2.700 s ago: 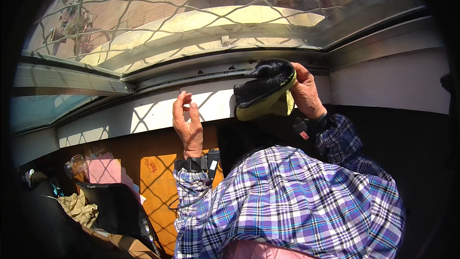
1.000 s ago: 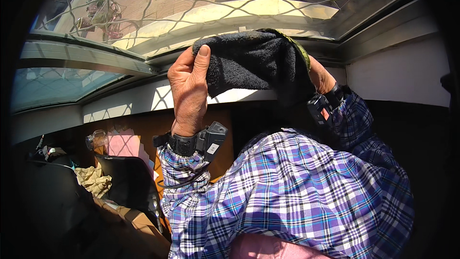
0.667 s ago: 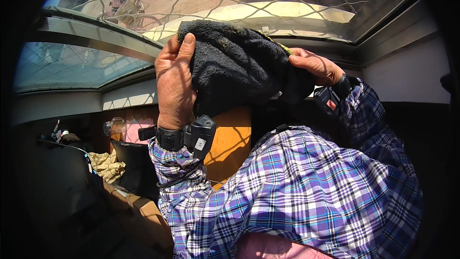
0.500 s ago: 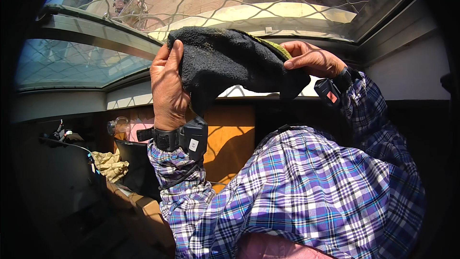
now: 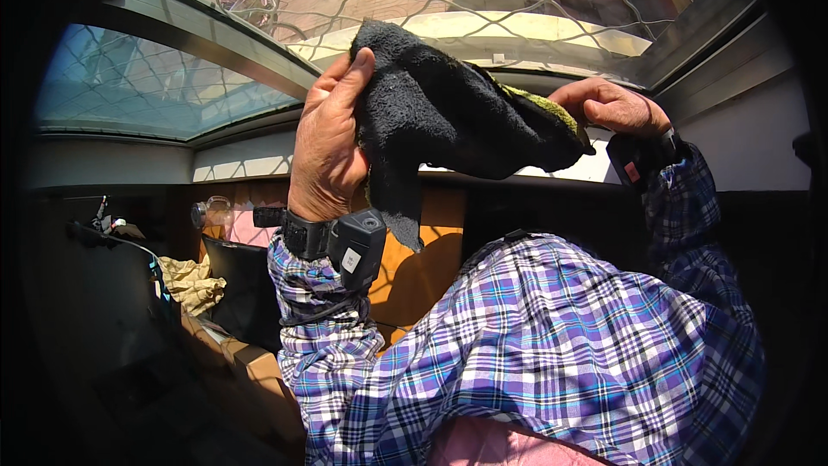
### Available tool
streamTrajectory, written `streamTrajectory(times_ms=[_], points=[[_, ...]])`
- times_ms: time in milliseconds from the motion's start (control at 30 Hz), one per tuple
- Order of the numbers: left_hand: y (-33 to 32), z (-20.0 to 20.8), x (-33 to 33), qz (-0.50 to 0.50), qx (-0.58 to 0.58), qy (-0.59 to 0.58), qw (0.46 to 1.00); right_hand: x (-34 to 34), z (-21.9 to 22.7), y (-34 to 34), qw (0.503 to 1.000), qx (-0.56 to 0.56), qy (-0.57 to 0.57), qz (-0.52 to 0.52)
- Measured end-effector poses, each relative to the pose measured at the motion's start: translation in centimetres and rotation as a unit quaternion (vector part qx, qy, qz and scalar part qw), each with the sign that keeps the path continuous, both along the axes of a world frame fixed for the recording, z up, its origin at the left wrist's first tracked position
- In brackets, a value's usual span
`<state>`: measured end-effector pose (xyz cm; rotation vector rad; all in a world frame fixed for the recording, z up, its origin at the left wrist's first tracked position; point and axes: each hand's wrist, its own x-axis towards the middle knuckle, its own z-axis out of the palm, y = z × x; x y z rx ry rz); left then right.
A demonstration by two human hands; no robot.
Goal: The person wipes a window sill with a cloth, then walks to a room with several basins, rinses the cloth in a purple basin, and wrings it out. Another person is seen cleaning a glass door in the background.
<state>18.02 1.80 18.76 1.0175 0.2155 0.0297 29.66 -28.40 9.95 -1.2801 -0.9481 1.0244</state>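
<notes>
Between my left hand (image 5: pixel 328 151) and right hand (image 5: pixel 619 110), black cloth (image 5: pixel 431 103) hangs partly opened, some folds remaining; the left pinches one end, the right curls at its yellow-green edge, pinch unclear to me.

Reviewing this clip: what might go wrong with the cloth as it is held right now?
Two risks, as a judgement. The left hand holds the black cloth near its upper corner, while the right hand is at the yellow-green edge, its grip partly hidden; that side might slip. The cloth's hanging corner shows close beside the black box strapped at the left wrist, so it might catch there.
</notes>
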Motion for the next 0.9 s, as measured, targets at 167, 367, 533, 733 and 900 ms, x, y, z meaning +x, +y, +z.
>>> streamTrajectory(times_ms=[167, 367, 533, 733, 900], points=[[-2.0, 0.8, 1.4, -0.175, 0.117, -0.041, 0.977, -1.9, 1.1, 3.9, 0.989, 0.016, -0.073, -0.127], [-3.4, 0.7, 3.8, -0.288, 0.278, -0.103, 0.911, -2.3, 4.1, 8.2, 0.940, 0.179, -0.204, -0.205], [-1.7, -0.4, 4.8, -0.263, 0.293, -0.061, 0.917, -1.5, 4.9, 8.0, 0.962, -0.003, -0.095, -0.257], [1.6, -7.0, 4.6, -0.167, 0.290, 0.003, 0.942, -0.5, 1.2, 6.0, 0.920, 0.083, 0.125, -0.363], [2.0, -16.1, 2.9, -0.128, 0.284, 0.123, 0.942, -1.3, -2.4, 0.8, 0.867, 0.109, 0.204, -0.440]])
